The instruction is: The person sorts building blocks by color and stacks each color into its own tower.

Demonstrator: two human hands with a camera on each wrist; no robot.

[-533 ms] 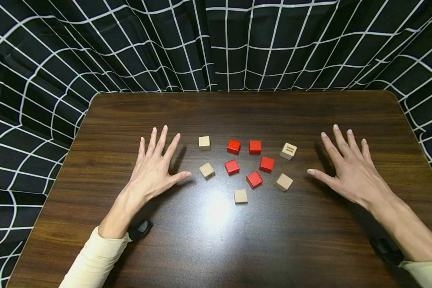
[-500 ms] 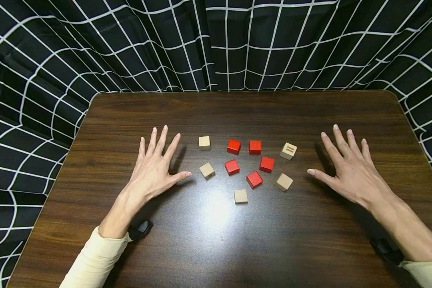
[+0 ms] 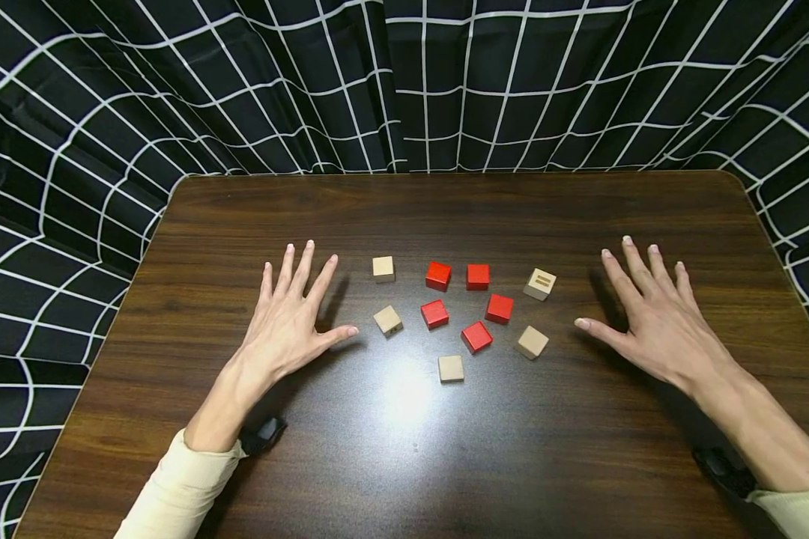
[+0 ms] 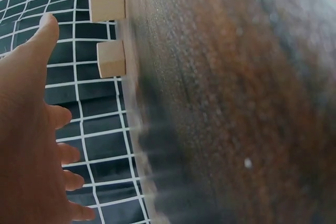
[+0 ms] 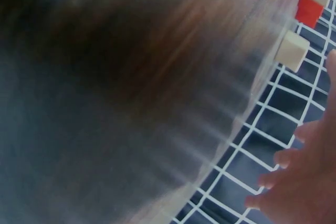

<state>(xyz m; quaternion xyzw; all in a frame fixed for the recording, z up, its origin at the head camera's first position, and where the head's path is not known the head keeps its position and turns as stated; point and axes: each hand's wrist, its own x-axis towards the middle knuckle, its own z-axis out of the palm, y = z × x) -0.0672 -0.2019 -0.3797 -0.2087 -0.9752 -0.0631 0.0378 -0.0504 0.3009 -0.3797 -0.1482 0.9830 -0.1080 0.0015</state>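
Observation:
Palm down, my left hand (image 3: pixel 282 326) spreads its fingers on the left of the block group and holds nothing. Its thumb points toward a plain wooden block (image 3: pixel 387 320), with a gap between; another pale block (image 3: pixel 383 269) lies farther back. On the other side, my right hand (image 3: pixel 657 322) is likewise spread and holds nothing. Nearest to it are a pale block (image 3: pixel 532 342) and one with two dark bars on top (image 3: pixel 540 284). Several red blocks, such as a front one (image 3: pixel 476 337) and a back one (image 3: pixel 477 277), cluster between. A pale block (image 3: pixel 451 368) lies in front.
All blocks lie separately on a dark wood-grain table (image 3: pixel 404 209). A black curtain with white grid lines (image 3: pixel 458 82) hangs behind and at the sides. A dark wrist camera (image 3: pixel 263 434) sits at the left cuff, another (image 3: pixel 724 468) at the right.
Both hands have shifted very slightly toward the lower part of the head view, the view itself dipping a little too. The blocks keep their arrangement.

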